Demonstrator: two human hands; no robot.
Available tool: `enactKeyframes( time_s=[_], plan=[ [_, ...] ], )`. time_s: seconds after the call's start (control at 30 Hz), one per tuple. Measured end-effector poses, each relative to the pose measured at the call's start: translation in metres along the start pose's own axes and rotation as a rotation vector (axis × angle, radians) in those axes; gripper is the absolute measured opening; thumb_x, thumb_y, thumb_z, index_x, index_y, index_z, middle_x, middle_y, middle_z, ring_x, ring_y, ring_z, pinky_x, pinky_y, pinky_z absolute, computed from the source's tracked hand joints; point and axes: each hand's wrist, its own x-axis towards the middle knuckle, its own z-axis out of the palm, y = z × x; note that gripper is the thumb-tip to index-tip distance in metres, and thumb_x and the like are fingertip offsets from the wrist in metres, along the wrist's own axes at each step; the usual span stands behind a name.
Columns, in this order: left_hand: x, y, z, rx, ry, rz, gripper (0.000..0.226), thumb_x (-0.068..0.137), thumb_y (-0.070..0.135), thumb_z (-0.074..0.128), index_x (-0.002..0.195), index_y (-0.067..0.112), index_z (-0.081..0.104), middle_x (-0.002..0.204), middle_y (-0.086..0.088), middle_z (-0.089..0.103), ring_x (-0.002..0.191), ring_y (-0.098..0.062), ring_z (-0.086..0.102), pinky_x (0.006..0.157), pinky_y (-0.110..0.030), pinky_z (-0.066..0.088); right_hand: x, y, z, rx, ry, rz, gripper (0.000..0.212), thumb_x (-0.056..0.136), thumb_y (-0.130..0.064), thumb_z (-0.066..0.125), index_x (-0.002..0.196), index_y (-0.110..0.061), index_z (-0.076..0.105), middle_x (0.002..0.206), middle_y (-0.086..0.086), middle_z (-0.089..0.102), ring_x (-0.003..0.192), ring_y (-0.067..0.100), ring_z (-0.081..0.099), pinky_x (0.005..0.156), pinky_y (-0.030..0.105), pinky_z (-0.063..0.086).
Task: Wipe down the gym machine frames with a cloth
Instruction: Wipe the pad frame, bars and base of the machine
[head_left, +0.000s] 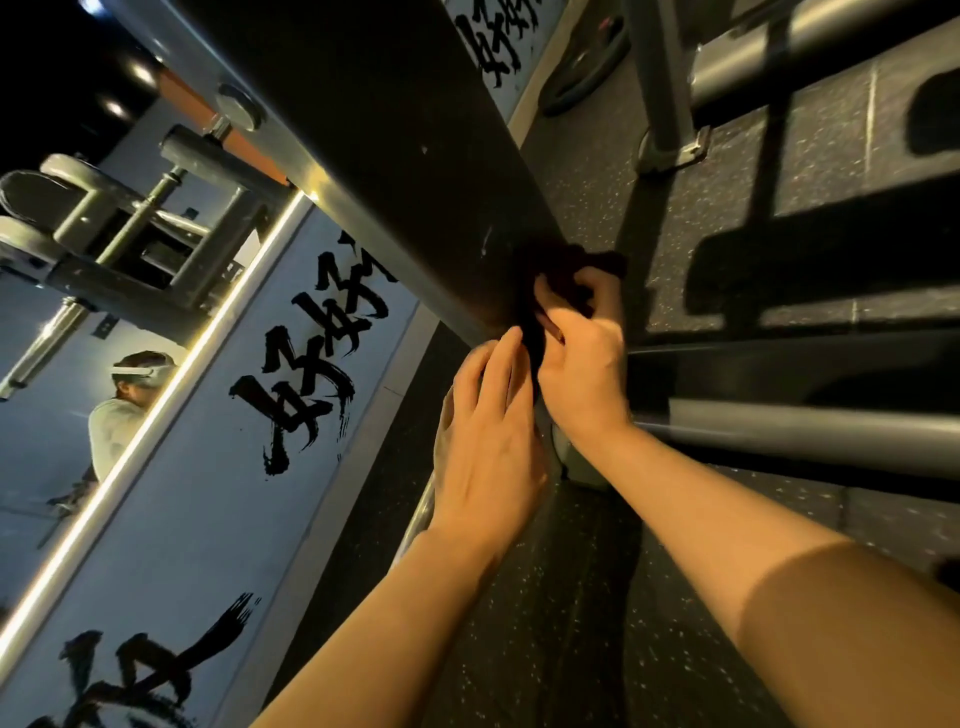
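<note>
A wide dark frame post (395, 156) of the gym machine runs from the top of the view down to the floor at the centre. A dark cloth (545, 275) is bunched against the lower end of the post. My right hand (582, 358) grips the cloth with curled fingers and holds it on the post. My left hand (488, 436) lies just left of it, fingers fairly straight, fingertips touching the hanging end of the cloth near the post's base.
A mirror wall (171, 405) with black brush lettering and a lit strip fills the left side; a person wearing a headset is reflected there. Grey machine tubes (810, 431) cross at right. Speckled rubber flooring (587, 597) lies below, and a weight plate (582, 62) leans at the top.
</note>
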Motion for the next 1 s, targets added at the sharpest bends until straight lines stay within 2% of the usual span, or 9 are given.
enactKeyframes(
  time_s=[0.13,0.27,0.33,0.4,0.5,0.63,0.73,0.87,1.0],
  plan=[
    [0.003,0.001,0.011,0.119,-0.097,0.033,0.066,0.076,0.016,0.064,0.137,0.003,0.044,0.153,-0.014,0.033,0.141,-0.029,0.015,0.112,-0.048,0.028,-0.011,0.047,-0.023,-0.167,-0.128,0.476,0.033,0.094,-0.003,0.053,0.126,-0.004,0.060,0.133,0.016,0.050,0.118,0.030,0.053,0.090,0.025,0.042],
    [0.008,-0.003,0.010,0.111,-0.123,0.064,0.067,0.080,0.021,0.057,0.142,0.006,0.038,0.155,-0.013,0.029,0.143,-0.027,0.009,0.117,-0.048,0.020,-0.018,0.023,-0.018,-0.097,0.018,0.214,0.032,0.097,0.000,0.048,0.125,-0.004,0.062,0.138,0.005,0.038,0.120,0.016,0.047,0.099,0.019,0.039],
    [0.008,-0.004,0.011,0.104,-0.098,0.073,0.069,0.077,0.022,0.055,0.141,0.006,0.032,0.153,-0.014,0.034,0.142,-0.028,0.014,0.115,-0.050,0.024,-0.022,0.021,-0.004,-0.047,-0.013,0.084,0.034,0.095,0.001,0.051,0.126,-0.008,0.063,0.139,0.003,0.036,0.125,0.018,0.044,0.103,0.023,0.041],
    [0.006,-0.005,0.012,0.122,-0.105,0.073,0.070,0.076,0.019,0.061,0.140,0.005,0.036,0.153,-0.014,0.034,0.142,-0.028,0.014,0.114,-0.051,0.024,-0.015,0.037,0.003,-0.035,-0.008,0.141,0.038,0.092,0.004,0.053,0.127,-0.009,0.061,0.135,0.003,0.038,0.125,0.023,0.046,0.102,0.026,0.044],
    [0.005,-0.007,0.014,0.160,-0.115,0.072,0.067,0.075,0.019,0.063,0.138,0.004,0.046,0.154,-0.014,0.031,0.142,-0.029,0.012,0.114,-0.056,0.025,-0.008,0.051,-0.007,-0.022,0.007,0.366,0.035,0.093,0.007,0.049,0.127,0.000,0.054,0.115,0.009,0.050,0.103,0.024,0.056,0.073,0.003,0.040],
    [0.007,-0.007,0.018,0.097,-0.079,0.095,0.067,0.077,0.022,0.055,0.138,0.006,0.033,0.153,-0.015,0.033,0.143,-0.030,0.014,0.111,-0.059,0.031,-0.036,0.025,0.002,-0.030,0.000,0.147,0.039,0.093,0.008,0.051,0.128,-0.006,0.061,0.130,0.000,0.037,0.112,0.006,0.049,0.089,0.000,0.036],
    [0.008,-0.005,0.019,0.082,-0.032,0.085,0.067,0.075,0.018,0.056,0.137,0.004,0.033,0.151,-0.016,0.037,0.141,-0.031,0.017,0.113,-0.055,0.024,-0.015,0.034,0.006,0.029,0.141,0.185,0.034,0.095,-0.003,0.055,0.128,-0.012,0.058,0.119,-0.014,0.046,0.100,-0.012,0.052,0.078,0.005,0.045],
    [0.006,-0.004,0.018,0.098,-0.036,0.085,0.058,0.073,0.014,0.059,0.129,0.002,0.055,0.150,-0.016,0.038,0.140,-0.033,0.019,0.112,-0.055,0.025,0.018,0.046,-0.001,0.079,0.139,0.474,0.020,0.094,-0.015,0.061,0.112,-0.019,0.054,0.111,0.005,0.059,0.099,0.019,0.059,0.066,0.017,0.044],
    [0.008,-0.005,0.017,0.056,-0.039,0.082,0.059,0.073,0.018,0.056,0.131,0.003,0.053,0.149,-0.016,0.040,0.140,-0.034,0.023,0.109,-0.060,0.033,-0.021,0.028,0.009,0.123,0.037,0.289,0.033,0.095,0.002,0.050,0.123,-0.011,0.062,0.128,-0.002,0.039,0.111,0.012,0.048,0.084,0.009,0.041]
  ],
)
